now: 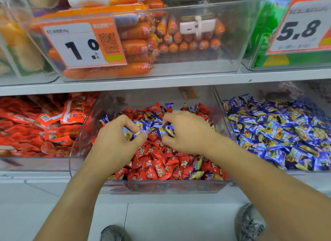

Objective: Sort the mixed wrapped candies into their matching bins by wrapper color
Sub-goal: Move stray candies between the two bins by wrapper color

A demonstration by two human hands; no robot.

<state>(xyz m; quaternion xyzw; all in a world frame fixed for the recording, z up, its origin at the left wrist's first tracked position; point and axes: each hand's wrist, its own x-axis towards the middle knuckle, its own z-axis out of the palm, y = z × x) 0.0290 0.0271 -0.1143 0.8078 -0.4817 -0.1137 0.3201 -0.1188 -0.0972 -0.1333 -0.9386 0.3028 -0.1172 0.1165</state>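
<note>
Both hands pinch blue candies in the middle bin.

The left hand (117, 138) has its fingers (131, 123) clamped on a blue candy (129, 134); the right hand (186, 131) grips another blue candy (169, 129). Both sit over the mixed red candies (157, 161) in the clear middle bin (172, 187), beside the blue-candy bin (279, 131) on the right.

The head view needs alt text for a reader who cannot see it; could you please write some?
Two bare hands, left hand and right hand, each pinch blue candies from a clear middle bin of mostly red candies. A bin of blue candies sits to its right.
</note>
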